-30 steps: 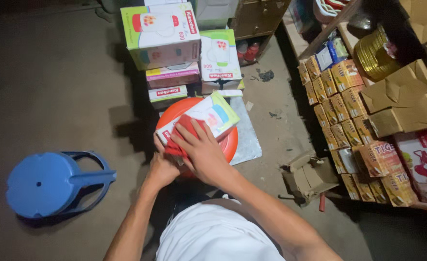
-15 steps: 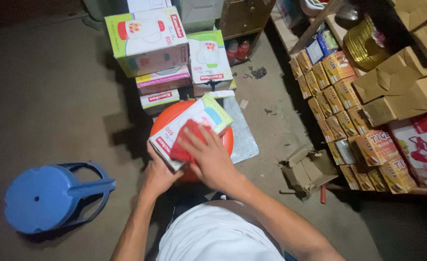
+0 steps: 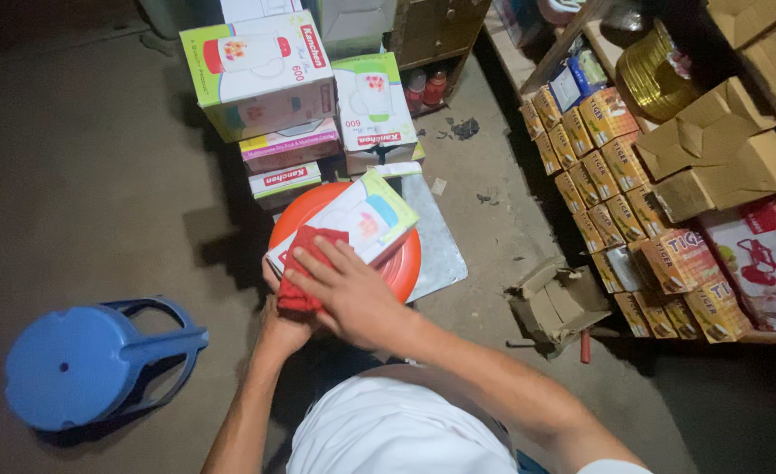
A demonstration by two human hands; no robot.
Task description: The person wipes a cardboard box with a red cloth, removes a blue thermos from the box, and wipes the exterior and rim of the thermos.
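Change since a second ago: the right hand (image 3: 353, 290) has slid with the red cloth (image 3: 304, 268) from the middle of the box face down to its near left corner; the box sits in much the same spot.
What that means: by my reading, the wipe has crossed most of the top face and is now working its edge.
Box: a white and green carton (image 3: 357, 219) with a picture of a pink and blue appliance, lying flat and slightly askew on the orange stool (image 3: 401, 263).
Right hand: palm down, fingers spread and flat, pressing the cloth onto the carton; it does not grip the cloth, it pins it.
Right arm: reaches forward from the lower right, elbow bent, wrist nearly straight.
Left hand: (image 3: 282, 329) mostly hidden beneath the right hand and the cloth, at the near edge of the carton; it seems to steady the carton from below, but I cannot tell how far its fingers are curled.
Left arm: comes up from the bottom of the view, close to the body.
Around: a blue stool (image 3: 89, 360) lies tipped on the floor to the left; a stack of appliance boxes (image 3: 269, 83) stands just beyond the orange stool; a torn brown carton (image 3: 559, 303) lies to the right, near shelves of small orange packets (image 3: 612, 162).
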